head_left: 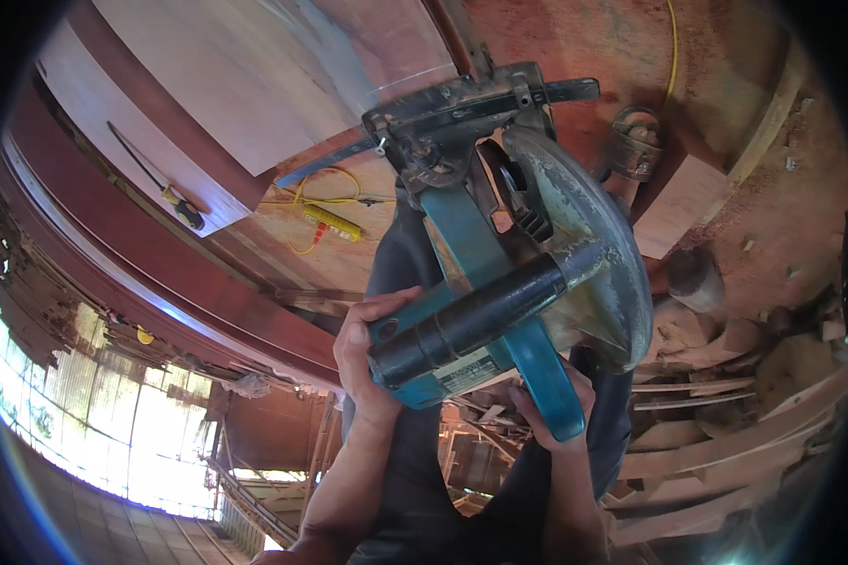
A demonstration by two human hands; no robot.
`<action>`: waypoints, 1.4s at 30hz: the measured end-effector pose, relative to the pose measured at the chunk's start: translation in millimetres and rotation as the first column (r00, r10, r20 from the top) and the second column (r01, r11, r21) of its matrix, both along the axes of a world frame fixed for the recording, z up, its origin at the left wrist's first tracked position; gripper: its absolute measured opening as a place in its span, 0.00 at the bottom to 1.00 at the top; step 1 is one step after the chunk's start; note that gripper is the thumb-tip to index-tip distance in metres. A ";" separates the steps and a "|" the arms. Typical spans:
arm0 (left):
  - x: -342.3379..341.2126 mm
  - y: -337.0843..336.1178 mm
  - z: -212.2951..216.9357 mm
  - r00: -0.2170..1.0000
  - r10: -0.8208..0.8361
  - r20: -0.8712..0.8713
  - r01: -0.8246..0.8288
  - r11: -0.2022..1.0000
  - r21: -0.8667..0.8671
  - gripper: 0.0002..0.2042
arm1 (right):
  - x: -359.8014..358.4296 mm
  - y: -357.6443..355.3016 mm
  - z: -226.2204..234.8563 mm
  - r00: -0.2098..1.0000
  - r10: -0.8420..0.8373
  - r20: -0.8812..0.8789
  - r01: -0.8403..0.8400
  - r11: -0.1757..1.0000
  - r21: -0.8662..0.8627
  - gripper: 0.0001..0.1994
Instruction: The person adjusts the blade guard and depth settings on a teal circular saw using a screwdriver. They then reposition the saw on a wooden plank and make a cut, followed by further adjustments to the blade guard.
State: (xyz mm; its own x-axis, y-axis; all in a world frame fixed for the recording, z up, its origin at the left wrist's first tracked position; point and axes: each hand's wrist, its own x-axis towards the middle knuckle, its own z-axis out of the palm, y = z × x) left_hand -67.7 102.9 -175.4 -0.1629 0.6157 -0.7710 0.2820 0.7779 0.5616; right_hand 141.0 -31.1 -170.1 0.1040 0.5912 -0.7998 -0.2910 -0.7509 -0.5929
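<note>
Both hands, left (365,350) and right (548,403), grip a teal circular saw (499,273).

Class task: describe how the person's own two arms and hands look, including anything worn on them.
Both forearms rise from the lower edge, bare, with no sleeves in view. The left hand and right hand wear no gloves. No watch, ring or band shows on either wrist or on the fingers visible.

Teal circular saw (485,282), black motor barrel; yellow cable (325,193); reddish-brown boards (226,85).
</note>
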 end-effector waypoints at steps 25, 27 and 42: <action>1.3 -0.7 1.8 0.993 -0.075 0.091 0.069 0.995 0.068 0.37 | 1.8 -20.4 8.6 0.993 0.040 0.112 -0.025 0.991 -0.129 0.16; 1.4 -1.0 0.9 0.991 -0.044 0.127 0.036 0.997 0.064 0.38 | 3.4 -24.0 8.6 0.993 0.014 0.114 -0.002 0.994 -0.105 0.16; -7.0 -1.4 -3.8 0.959 -0.254 0.128 0.230 0.957 0.178 0.39 | -0.6 -24.0 10.6 0.979 -0.204 -0.005 0.203 0.976 -0.079 0.26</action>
